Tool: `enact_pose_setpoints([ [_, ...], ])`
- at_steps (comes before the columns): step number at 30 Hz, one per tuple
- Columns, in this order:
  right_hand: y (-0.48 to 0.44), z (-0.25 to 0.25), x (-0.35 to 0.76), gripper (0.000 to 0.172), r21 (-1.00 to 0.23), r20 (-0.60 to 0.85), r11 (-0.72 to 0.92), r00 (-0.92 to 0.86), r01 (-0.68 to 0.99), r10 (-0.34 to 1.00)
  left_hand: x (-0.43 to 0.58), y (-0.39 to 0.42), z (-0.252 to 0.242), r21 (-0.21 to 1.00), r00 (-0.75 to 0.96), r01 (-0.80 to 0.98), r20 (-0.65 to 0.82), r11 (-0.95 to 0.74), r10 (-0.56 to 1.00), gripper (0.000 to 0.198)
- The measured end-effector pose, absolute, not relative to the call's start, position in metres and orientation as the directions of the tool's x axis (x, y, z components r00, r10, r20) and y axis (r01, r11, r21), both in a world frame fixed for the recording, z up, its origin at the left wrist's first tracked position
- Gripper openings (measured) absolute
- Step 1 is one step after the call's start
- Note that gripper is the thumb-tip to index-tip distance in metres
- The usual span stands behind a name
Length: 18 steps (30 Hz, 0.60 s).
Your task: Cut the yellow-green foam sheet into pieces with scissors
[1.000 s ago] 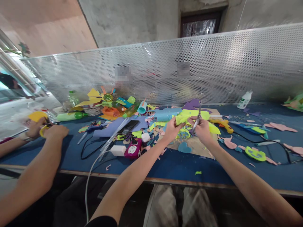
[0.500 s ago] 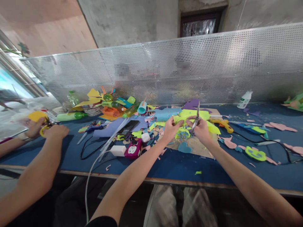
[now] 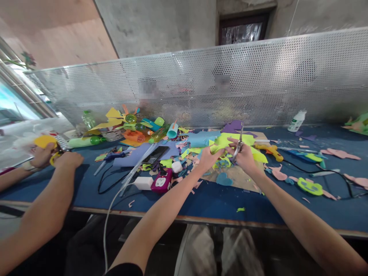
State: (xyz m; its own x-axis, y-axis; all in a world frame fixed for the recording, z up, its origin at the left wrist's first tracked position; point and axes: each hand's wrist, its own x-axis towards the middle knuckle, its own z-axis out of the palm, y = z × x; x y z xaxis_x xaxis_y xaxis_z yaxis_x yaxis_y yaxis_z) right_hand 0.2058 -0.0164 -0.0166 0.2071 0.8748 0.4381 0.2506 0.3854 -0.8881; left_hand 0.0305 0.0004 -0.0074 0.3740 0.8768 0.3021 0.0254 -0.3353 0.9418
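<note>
My left hand is closed, pinching a yellow-green foam sheet above the blue table. To its right, my right hand grips metal scissors, whose blades point up and away at the sheet's edge. Beneath both hands lie a brown cardboard piece, a blue foam heart and a heap of coloured foam scraps.
Another person's hands at the left hold yellow-handled scissors and yellow foam. A phone, a magenta device, a white plug and cables lie left of centre. A glue gun, a white bottle and pink scraps sit right. A perforated metal screen backs the table.
My hands shifted slightly; the left hand re-pinched the yellow-green sheet and the scissors stayed at its edge. The other person's hands barely moved.
</note>
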Motion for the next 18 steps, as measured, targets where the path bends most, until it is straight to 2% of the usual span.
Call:
enact_pose_setpoints([
  [4, -0.015, -0.015, 0.206, 0.039, -0.878, 0.461, 0.417, 0.179, 0.238, 0.869, 0.028, 0.0, -0.009, 0.89, 0.352, 0.111, 0.38, -0.441, 0.855, 0.038],
  [8, -0.018, -0.009, 0.206, 0.038, -0.875, 0.458, 0.41, 0.161, 0.258, 0.874, 0.028, -0.001, -0.009, 0.869, 0.31, 0.104, 0.433, -0.483, 0.846, 0.037],
  [11, -0.021, -0.005, 0.208, 0.038, -0.862, 0.412, 0.338, 0.132, 0.378, 0.902, 0.027, -0.001, -0.007, 0.881, 0.276, 0.067, 0.434, -0.468, 0.858, 0.042],
  [14, -0.025, -0.004, 0.21, 0.043, -0.815, 0.36, 0.265, 0.09, 0.515, 0.929, 0.025, 0.003, -0.005, 0.89, 0.145, 0.004, 0.451, -0.457, 0.88, 0.05],
  [18, -0.028, -0.004, 0.208, 0.045, -0.773, 0.333, 0.233, 0.066, 0.59, 0.94, 0.022, 0.009, -0.004, 0.881, 0.032, -0.103, 0.466, -0.461, 0.884, 0.052],
])
